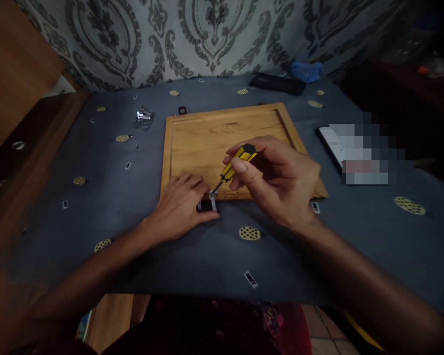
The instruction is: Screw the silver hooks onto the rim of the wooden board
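Observation:
My right hand (281,180) grips a screwdriver (240,160) by its yellow and black handle. The screwdriver slants down to the left, and its tip meets a small black and silver metal fitting (207,204) at the near edge of a wooden panel (222,133). Around that fitting my left hand (181,202) is closed, its fingers resting on the panel's edge and its thumb below. The tip's exact contact with any screw is too small to make out. The panel lies flat, with a raised frame along its edges.
Shiny metal pieces (143,117) lie left of the panel. A small black loop (182,110) sits by its far edge. Farther back are a long black object (277,84) and a blue cloth (306,71). A phone (333,145), partly blurred, lies at the right.

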The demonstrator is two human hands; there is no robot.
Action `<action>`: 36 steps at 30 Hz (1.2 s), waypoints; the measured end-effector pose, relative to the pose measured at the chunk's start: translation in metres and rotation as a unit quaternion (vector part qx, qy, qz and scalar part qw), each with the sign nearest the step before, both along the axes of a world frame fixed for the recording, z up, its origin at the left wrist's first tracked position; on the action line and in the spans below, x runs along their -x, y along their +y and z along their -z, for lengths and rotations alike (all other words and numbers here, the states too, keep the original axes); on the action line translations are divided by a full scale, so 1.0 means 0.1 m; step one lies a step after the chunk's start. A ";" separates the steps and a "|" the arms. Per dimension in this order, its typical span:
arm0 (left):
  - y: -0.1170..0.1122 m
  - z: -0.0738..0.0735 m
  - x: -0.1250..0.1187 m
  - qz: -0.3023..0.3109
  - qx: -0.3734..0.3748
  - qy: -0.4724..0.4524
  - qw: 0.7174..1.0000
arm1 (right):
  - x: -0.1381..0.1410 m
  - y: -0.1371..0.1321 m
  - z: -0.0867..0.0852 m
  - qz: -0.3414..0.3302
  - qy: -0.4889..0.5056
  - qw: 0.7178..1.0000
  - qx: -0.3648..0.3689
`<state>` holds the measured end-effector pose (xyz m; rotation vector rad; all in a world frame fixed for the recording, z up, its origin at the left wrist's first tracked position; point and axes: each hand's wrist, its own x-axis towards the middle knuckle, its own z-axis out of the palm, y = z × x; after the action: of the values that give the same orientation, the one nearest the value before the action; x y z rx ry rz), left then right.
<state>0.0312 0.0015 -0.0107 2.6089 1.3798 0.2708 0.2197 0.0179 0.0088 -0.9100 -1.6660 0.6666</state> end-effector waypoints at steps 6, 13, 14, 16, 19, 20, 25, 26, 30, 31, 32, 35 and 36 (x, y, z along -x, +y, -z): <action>0.00 0.00 0.00 0.006 -0.001 -0.008 1.000 | 0.00 0.00 0.00 -0.003 -0.002 1.000 -0.009; 0.00 0.00 0.00 0.001 0.000 0.002 1.000 | 0.00 -0.01 0.02 -0.002 -0.012 1.000 -0.027; 0.00 0.00 0.00 0.001 0.001 0.002 1.000 | 0.00 0.00 0.03 -0.002 -0.013 0.999 -0.031; 0.00 0.00 0.00 0.000 0.002 0.002 1.000 | 0.00 0.00 0.04 -0.003 -0.014 0.999 -0.036; 0.00 0.00 0.00 0.000 0.004 0.003 1.000 | 0.01 0.01 0.05 -0.002 -0.010 0.999 -0.041; 0.00 0.00 -0.01 -0.001 0.005 0.005 1.000 | 0.01 0.01 0.06 -0.001 -0.008 0.999 -0.042; 0.00 0.01 0.00 0.002 0.007 0.004 1.000 | 0.02 0.01 0.08 -0.023 -0.004 0.998 -0.055; 0.00 0.01 0.00 0.003 0.007 0.004 1.000 | 0.02 0.02 0.08 -0.030 -0.003 0.998 -0.053; 0.00 0.02 0.00 0.001 0.006 -0.001 1.000 | 0.00 0.02 0.01 -0.063 0.009 0.998 -0.028; 0.00 0.02 0.00 0.000 0.006 -0.004 1.000 | -0.02 0.03 -0.01 -0.077 0.008 0.997 -0.021; 0.00 0.02 0.00 0.000 0.006 -0.007 1.000 | -0.03 0.04 -0.04 -0.093 0.004 0.996 -0.014; 0.00 0.02 0.00 0.005 0.006 -0.013 1.000 | -0.08 0.06 -0.10 -0.134 -0.010 0.991 -0.001; 0.00 0.02 0.01 0.006 0.004 -0.014 1.000 | -0.09 0.07 -0.11 -0.140 -0.013 0.990 -0.002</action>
<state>0.0306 0.0018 -0.0127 2.5949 1.3528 0.2986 0.2285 0.0248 0.0196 -0.6907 -1.8358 0.8428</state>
